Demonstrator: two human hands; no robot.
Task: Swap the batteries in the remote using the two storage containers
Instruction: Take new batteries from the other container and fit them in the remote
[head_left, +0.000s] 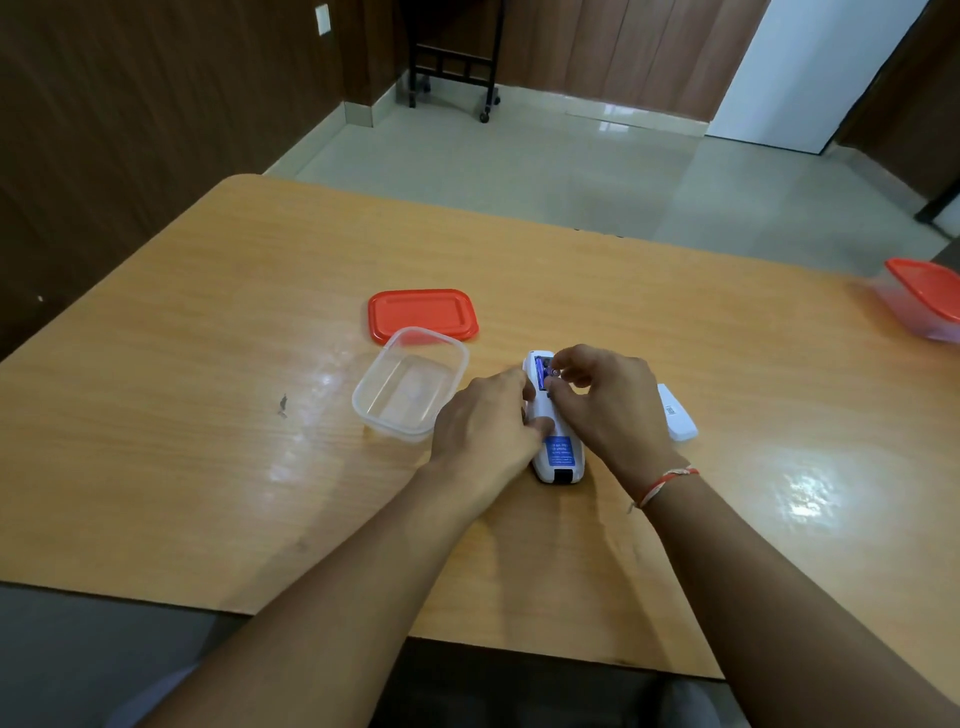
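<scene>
Left hand (485, 421) grips the remote (556, 447) on the surface (208, 415); right hand (605, 400) seemingly pinches a battery (545, 375).

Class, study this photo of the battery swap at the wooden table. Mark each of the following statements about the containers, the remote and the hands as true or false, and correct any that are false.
1. The clear plastic container near the left hand has its lid on. False: it is open, and its red rectangular lid lies flat on the wooden table just beyond it.
2. The white remote control lies back side up with its battery compartment open. True.
3. The second, red-lidded container is closed. True.
4. The right hand rests flat on the table. False: its fingertips work at a battery in the compartment.
5. The white battery cover is fitted on the remote. False: it lies on the table right of the right hand.
</scene>
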